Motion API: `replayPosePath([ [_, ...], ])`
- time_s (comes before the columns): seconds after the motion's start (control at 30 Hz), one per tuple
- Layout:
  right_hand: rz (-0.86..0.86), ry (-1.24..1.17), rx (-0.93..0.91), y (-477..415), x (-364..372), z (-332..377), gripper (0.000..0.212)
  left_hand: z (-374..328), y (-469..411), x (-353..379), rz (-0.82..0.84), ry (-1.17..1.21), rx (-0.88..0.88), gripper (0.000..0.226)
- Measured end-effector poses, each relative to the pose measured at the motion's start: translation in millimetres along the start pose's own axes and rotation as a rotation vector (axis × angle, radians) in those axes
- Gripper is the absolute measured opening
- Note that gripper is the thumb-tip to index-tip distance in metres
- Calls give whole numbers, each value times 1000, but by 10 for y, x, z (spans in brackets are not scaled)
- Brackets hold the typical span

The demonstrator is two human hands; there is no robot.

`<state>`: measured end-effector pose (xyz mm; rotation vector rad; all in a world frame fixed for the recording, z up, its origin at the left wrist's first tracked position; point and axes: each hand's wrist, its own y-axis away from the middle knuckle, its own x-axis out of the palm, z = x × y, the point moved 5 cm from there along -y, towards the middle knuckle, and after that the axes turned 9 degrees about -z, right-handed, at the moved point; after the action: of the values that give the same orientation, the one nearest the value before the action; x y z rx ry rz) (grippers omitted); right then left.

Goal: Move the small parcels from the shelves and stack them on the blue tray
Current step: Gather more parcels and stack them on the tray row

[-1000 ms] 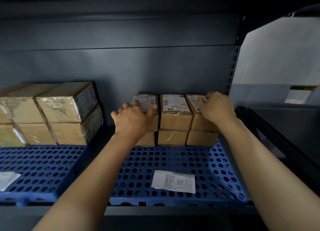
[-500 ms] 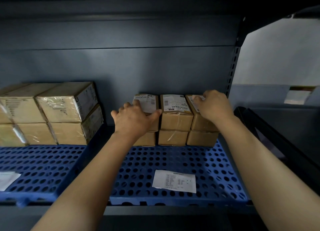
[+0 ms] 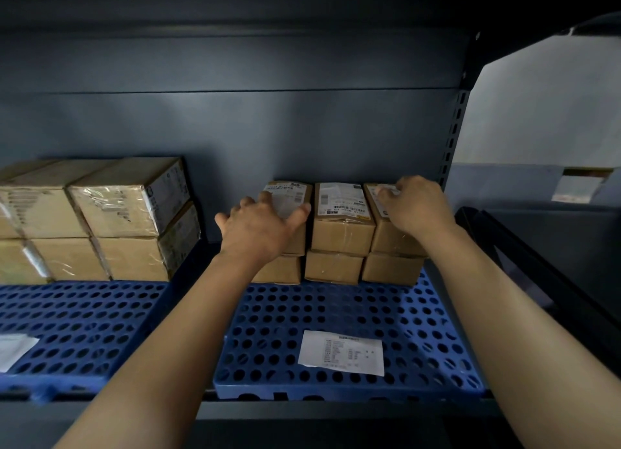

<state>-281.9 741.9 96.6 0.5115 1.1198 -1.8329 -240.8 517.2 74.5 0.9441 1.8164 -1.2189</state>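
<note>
Little has shifted over the last second: the right hand (image 3: 415,208) has slid slightly inward along the top of the right-hand parcel (image 3: 389,226), while the left hand (image 3: 260,226) stays draped over the left-hand parcel (image 3: 292,206). Six small parcels sit two high in three columns at the back of the blue perforated tray (image 3: 336,314) on the shelf, the middle upper parcel (image 3: 342,220) untouched between the hands. Both hands lie curled over their box tops, fingers toward the far edges and the left thumb along the near right corner; neither box looks lifted, so whether either is truly gripped I cannot tell. These look like light, stiff cardboard cartons with taped seams and glossy labels, likely slippery on top, so pinching the bare side faces seems safer. A loose paper slip (image 3: 341,353) lies nearer the tray's front, and larger wrapped cartons (image 3: 124,213) stand well apart to the left.
</note>
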Motion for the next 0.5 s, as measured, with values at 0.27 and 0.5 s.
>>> replayPosePath([
  [0.27, 8, 14, 12, -30, 33, -31, 42, 41, -17, 20, -12, 21, 0, 78],
  [0.5, 3, 38, 16, -22, 27, 7, 41, 60, -39, 23, -6, 9, -14, 79],
])
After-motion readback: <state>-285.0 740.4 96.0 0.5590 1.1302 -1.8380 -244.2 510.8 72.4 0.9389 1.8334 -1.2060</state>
